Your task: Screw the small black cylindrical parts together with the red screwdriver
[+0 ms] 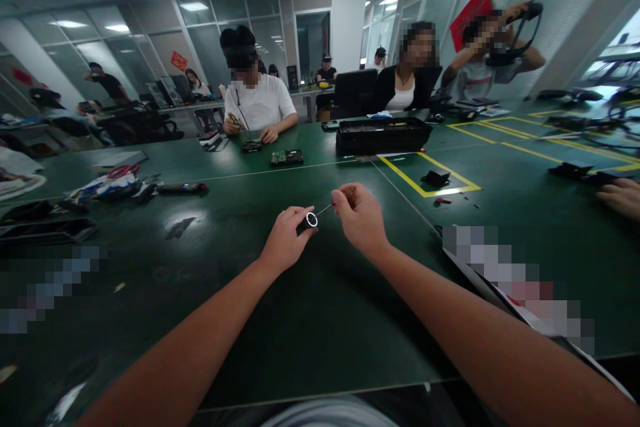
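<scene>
My left hand [285, 239] is closed around a small black round piece with a white ring on its face [311, 220], held over the green table. My right hand [364, 221] pinches a thin screwdriver [326, 209]; a bit of red shows where the fingers grip it. Its metal shaft slants down to the left, and the tip is at or very near the black piece. Whether the tip touches is too small to tell. Most of the screwdriver's handle is hidden in my right fingers.
Ahead stands a long black tray [385, 140], with a green circuit board [287, 157] to its left. A black block [436, 177] sits inside yellow tape. A dark tool [181, 188] lies left. Across the table a person in white [265, 103] works; another person's hand [620, 197] is at right.
</scene>
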Available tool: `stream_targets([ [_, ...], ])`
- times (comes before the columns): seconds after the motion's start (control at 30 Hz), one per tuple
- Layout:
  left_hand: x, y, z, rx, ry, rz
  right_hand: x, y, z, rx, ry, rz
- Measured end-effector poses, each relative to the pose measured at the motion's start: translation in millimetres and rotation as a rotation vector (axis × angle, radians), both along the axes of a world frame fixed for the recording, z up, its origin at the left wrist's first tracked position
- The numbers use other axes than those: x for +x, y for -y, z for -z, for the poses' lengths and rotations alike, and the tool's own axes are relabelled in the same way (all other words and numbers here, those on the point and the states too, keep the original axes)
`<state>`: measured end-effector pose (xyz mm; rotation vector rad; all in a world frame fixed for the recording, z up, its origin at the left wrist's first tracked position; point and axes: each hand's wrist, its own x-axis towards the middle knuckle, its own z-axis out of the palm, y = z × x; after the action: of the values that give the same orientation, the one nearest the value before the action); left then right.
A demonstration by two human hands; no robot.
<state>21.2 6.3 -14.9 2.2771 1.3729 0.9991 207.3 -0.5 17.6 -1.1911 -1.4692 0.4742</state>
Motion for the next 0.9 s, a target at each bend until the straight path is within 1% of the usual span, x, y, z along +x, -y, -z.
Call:
stream_targets([
  [0.47, -0.5, 0.4, -0.8, 0.013, -0.001, 0.001, -1.7, 1.4, -3.5, -0.083, -0.125, -0.004],
  [0.53, -0.4, 0.2, -0.7, 0.019, 0.0, 0.003, -2.0, 1.8, -3.4, -0.081, -0.11, 0.008],
  [0.7, -0.6, -0.7, 0.8, 0.025, 0.005, -0.004, -0.8, 1.3, -4.3, -0.082, 0.003, 0.103],
  [0.77, -0.7, -0.9, 1.4, 0.018, 0.005, -0.008, 0.4, 0.0, -4.7, -0.078, 0.029, 0.121],
  [0.83, -1.0, -1.0, 2.0, 0.008, 0.0, -0.007, 1.2, -1.5, -4.3, -0.075, 0.034, 0.082],
  [0.9, -1.7, -1.3, 2.7, 0.001, -0.007, -0.005, 1.4, -2.4, -2.8, -0.069, 0.042, -0.009],
])
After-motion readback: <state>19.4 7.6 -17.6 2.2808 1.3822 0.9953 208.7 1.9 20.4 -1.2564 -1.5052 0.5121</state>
